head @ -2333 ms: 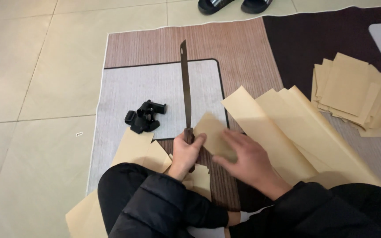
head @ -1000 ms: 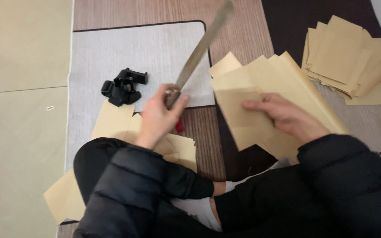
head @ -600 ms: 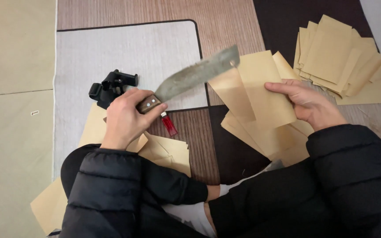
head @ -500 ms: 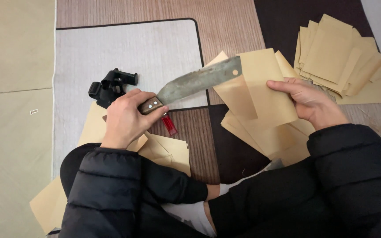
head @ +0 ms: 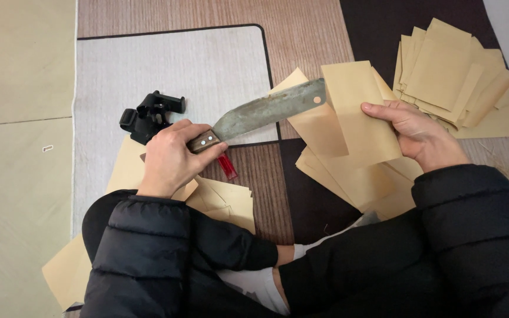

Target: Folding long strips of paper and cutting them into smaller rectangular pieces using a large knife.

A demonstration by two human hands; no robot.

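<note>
Person's sitting on the floor in a black puffy jacket, working on a patchwork mat [head: 172, 76] with grey, brown wood-look and dark panels. Left hand [head: 172, 156] is wrapped tight around the wooden handle of a big knife [head: 266, 112], fingers fully closed on it. The blade is broad, dull grey and worn-looking, pointing up and to the right, with its tip end tucked in behind the sheet of tan paper [head: 360, 115] that the right hand has.

Right hand [head: 413, 132] is pinching that sheet by its right edge, thumb on the front and the other fingers curled behind, so it's closed on the paper and lifting it off the floor a bit. The sheet sits tilted, above a loose fan of more tan sheets [head: 349, 176] lying on the dark panel in front of the knees.

Just below the knife handle there's a small red thing [head: 228, 166] on the mat, can't really tell what it is. A clump of black plastic parts [head: 148, 115] sits just left of the left hand, on the grey panel. Another messy stack of cut tan pieces [head: 449, 76] is up at the top right, well apart from the knife. More tan paper [head: 225, 200] pokes out from under the left arm and knee.
</note>
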